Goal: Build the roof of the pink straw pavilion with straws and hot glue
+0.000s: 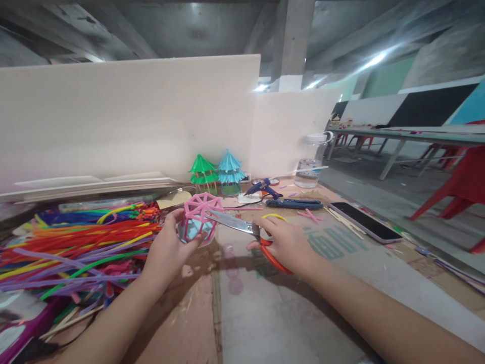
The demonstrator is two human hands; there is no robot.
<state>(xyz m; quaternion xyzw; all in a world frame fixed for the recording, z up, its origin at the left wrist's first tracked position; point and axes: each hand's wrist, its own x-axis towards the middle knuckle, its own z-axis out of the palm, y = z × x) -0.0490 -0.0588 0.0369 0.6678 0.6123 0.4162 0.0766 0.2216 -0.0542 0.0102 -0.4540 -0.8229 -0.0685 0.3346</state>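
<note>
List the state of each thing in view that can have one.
left hand: holding the pink frame
pink frame: lifted, scissor tips at it
scissors: in right hand, blades nearly shut
jar: lidded, upright
phone: screen dark, lying flat

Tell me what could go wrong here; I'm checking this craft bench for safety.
The scissors in the right hand point their blades at the pink frame, close to the left hand gripping it, so a slip might nick a finger or cut the wrong strut. The frame looks light and may crush under a firm grip. The phone lies near the table edge and could get knocked off.
</note>
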